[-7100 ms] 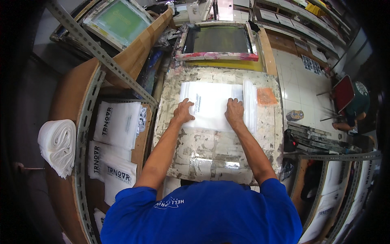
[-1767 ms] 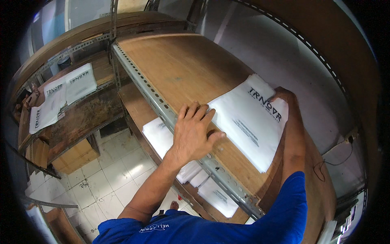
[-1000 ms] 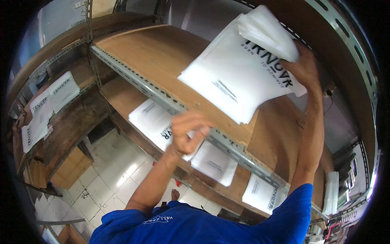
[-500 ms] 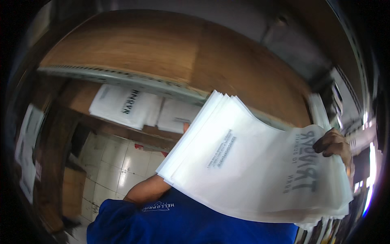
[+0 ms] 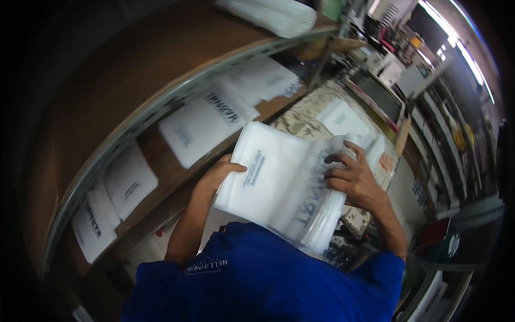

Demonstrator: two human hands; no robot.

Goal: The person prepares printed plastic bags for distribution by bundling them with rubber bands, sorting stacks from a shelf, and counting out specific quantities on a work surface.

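Note:
A thick stack of printed plastic bags [image 5: 273, 161], whitish and translucent, is held in front of my blue shirt. Its right part curls over, and the layered edges show there. My left hand [image 5: 217, 173] grips the left edge with the thumb on top; the fingers beneath are hidden by the stack. On the curled right side, my right hand [image 5: 351, 180] is closed over the bags with bent fingers.
Flat stacks of similar printed bags [image 5: 206, 126] lie on a brown shelf [image 5: 161, 177] to the left. A clear-wrapped bundle [image 5: 273, 16] rests on the upper shelf. Beyond my right hand stands a speckled worktable [image 5: 306, 118] with a white sheet [image 5: 343, 117]. Racks [image 5: 445, 134] line the right side.
My view has swung right, bringing the worktable and racks into sight. The stack is nearer my body, its right part now curled over. My left hand, mostly hidden before, shows on the left edge.

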